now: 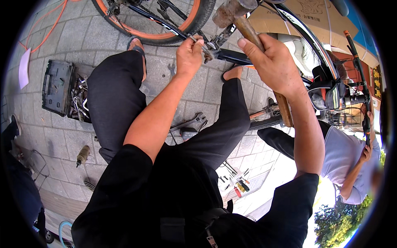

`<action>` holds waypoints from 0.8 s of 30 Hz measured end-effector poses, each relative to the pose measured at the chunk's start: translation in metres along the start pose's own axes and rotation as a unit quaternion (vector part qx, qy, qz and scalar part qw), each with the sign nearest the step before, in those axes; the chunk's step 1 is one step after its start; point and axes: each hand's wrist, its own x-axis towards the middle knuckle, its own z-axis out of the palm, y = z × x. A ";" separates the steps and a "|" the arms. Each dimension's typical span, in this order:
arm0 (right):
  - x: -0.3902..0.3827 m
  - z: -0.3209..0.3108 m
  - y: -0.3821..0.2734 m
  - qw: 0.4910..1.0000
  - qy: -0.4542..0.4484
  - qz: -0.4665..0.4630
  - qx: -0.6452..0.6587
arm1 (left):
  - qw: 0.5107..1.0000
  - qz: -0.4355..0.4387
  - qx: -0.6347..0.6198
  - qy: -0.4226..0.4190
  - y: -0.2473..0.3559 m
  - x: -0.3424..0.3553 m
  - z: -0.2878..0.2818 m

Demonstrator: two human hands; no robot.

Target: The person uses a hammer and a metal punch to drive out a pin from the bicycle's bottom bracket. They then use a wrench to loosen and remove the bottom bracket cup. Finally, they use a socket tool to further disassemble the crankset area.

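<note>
My right hand (pixel 276 64) is wrapped round the wooden handle of a hammer (pixel 284 109), its thumb laid along the wood. The rusty, blocky hammer head (pixel 232 13) is raised above the bicycle. Lower and to the left, my left hand (pixel 189 58) is closed in a pinch on a slim metal rod (pixel 205 49). Its tip reaches the crank area (pixel 210 53) of a dark bicycle frame (pixel 233 57); whether it touches, I cannot tell. An orange-rimmed wheel (pixel 182 35) lies just beyond that hand.
An open black toolbox (pixel 58 87) full of tools stands left of my leg. On the paving lie an adjustable wrench (pixel 194 120), a small bottle (pixel 83 155) and several hand tools (pixel 242 184). At right, a person (pixel 345 159) holds another bicycle's handlebar (pixel 364 82). A cardboard box (pixel 306 18) stands behind.
</note>
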 end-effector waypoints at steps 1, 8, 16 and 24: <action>0.000 0.000 0.000 1.000 -0.001 0.000 0.004 | 1.000 0.001 0.002 0.000 0.000 0.000 0.001; -0.001 0.000 0.000 1.000 -0.001 0.000 0.005 | 1.000 -0.001 0.005 0.001 0.002 -0.002 0.001; 0.002 0.003 0.001 1.000 -0.007 -0.003 -0.007 | 1.000 0.003 0.016 -0.006 -0.003 -0.001 0.000; 0.024 -0.005 -0.032 0.990 -0.069 -0.045 -0.118 | 0.996 0.044 0.070 -0.022 0.023 -0.006 0.007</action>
